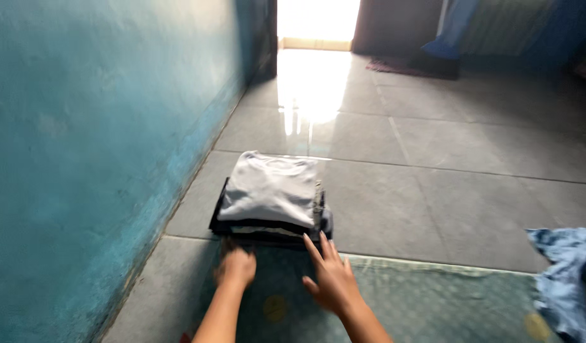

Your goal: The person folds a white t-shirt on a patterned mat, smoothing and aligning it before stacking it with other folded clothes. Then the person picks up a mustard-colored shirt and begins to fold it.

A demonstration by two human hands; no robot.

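A stack of folded clothes (pixel 270 197) lies on the grey tiled floor beside the wall, a white garment on top and dark ones beneath. My left hand (pixel 235 267) has its fingers curled against the near lower left edge of the stack. My right hand (pixel 331 276) is spread flat, its fingertips touching the stack's near right corner. Both hands rest over a green patterned mat (pixel 394 302).
A turquoise wall (pixel 83 159) runs along the left. A crumpled blue patterned cloth (pixel 569 282) lies at the right edge. A bright doorway (pixel 318 22) is at the far end, with a dark mat (pixel 410 65) and hanging blue fabric beside it.
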